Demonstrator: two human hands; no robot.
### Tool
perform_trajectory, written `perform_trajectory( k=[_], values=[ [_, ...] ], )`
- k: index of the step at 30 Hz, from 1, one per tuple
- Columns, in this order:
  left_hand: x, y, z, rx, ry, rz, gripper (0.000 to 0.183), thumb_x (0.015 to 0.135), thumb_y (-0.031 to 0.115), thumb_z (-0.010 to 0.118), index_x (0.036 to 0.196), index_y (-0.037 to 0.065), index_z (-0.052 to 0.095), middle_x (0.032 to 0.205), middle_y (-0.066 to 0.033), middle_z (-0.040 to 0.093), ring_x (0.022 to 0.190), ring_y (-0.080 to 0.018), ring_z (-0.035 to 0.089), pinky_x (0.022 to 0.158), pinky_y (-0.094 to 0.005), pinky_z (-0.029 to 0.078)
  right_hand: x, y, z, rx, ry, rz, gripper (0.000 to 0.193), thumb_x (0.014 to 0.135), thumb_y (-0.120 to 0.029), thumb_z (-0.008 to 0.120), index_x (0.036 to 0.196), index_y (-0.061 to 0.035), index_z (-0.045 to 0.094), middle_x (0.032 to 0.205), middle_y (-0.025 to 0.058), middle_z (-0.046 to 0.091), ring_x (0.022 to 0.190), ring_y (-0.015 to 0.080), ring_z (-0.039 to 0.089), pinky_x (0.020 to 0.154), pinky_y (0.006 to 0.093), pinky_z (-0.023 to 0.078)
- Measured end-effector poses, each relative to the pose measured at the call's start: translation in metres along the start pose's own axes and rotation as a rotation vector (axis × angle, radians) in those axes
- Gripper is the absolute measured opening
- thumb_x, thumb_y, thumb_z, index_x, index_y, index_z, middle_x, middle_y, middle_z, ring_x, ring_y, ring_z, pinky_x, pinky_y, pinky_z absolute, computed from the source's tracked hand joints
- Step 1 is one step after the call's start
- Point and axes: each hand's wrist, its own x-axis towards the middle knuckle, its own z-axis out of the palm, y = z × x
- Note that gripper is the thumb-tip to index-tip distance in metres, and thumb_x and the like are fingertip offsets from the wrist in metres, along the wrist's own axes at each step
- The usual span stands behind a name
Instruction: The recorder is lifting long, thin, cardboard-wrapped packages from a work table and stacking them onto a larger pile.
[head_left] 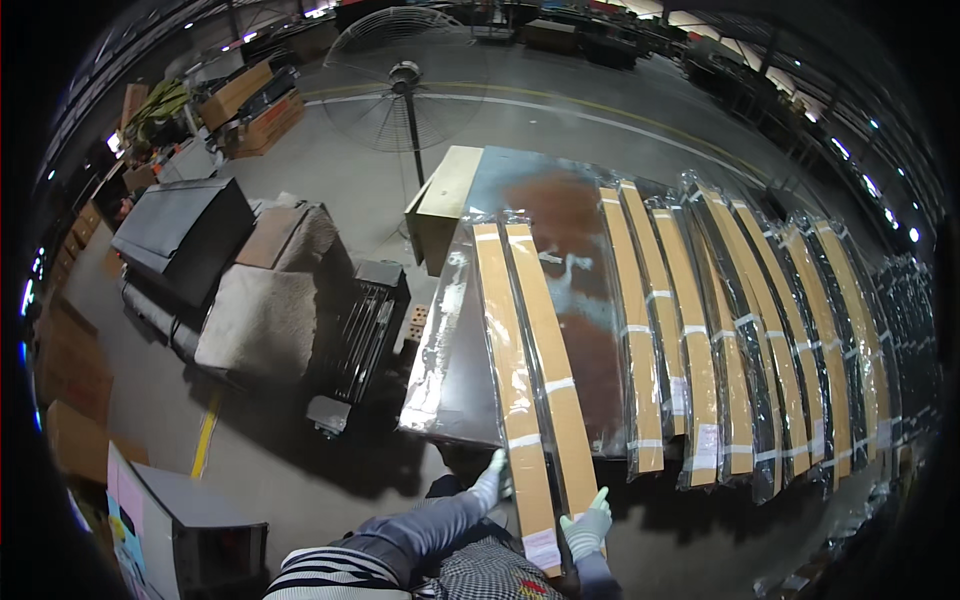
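Two long, narrow cardboard-faced packages, wrapped in clear film with white tape bands, lie side by side on the metal table (450,385). Their near ends jut past its front edge toward me. My left hand (488,482), in a pale glove, is closed at the outer edge of the left package (520,400); its fingertips are partly hidden. Against the outer edge near the close end of the right package (553,360), my gloved right hand (588,526) grips with its thumb up and the other fingers partly out of sight. A pale label (542,550) marks the left package's near end.
Several similar wrapped packages (700,350) lie in a row across the table's right side, overhanging its front. A standing fan (404,75) rises beyond the table. Left of it stand a cloth-covered stack (265,310), a black slatted frame (365,330) and a grey cabinet (205,510).
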Motion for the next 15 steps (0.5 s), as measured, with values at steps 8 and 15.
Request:
perform_trajectory(
  k=[8, 15],
  values=[
    [-0.006, -0.001, -0.005, 0.383, -0.349, 0.415, 0.047, 0.097, 0.024, 0.064, 0.141, 0.008, 0.054, 0.136, -0.0050, 0.060, 0.126, -0.0193, 0.053, 0.109, -0.0342, 0.039, 0.023, 0.010, 0.011, -0.015, -0.144, -0.340, 0.130, 0.051, -0.052, 0.090, 0.149, 0.0045, 0.026, 0.116, 0.0268, 0.057, 0.104, 0.0403, 0.059, 0.090, 0.0481, 0.050],
    [-0.138, 0.018, -0.025, -0.002, -0.152, -0.038, 0.052, 0.095, 0.026, 0.068, 0.143, 0.018, 0.051, 0.138, -0.0012, 0.060, 0.131, -0.0179, 0.052, 0.107, -0.0413, 0.044, 0.002, -0.009, -0.022, -0.130, -0.205, -0.666, 0.114, 0.054, -0.042, 0.089, 0.142, 0.0054, 0.034, 0.101, 0.0232, 0.061, 0.093, 0.0376, 0.062, 0.080, 0.0488, 0.052]
  ],
)
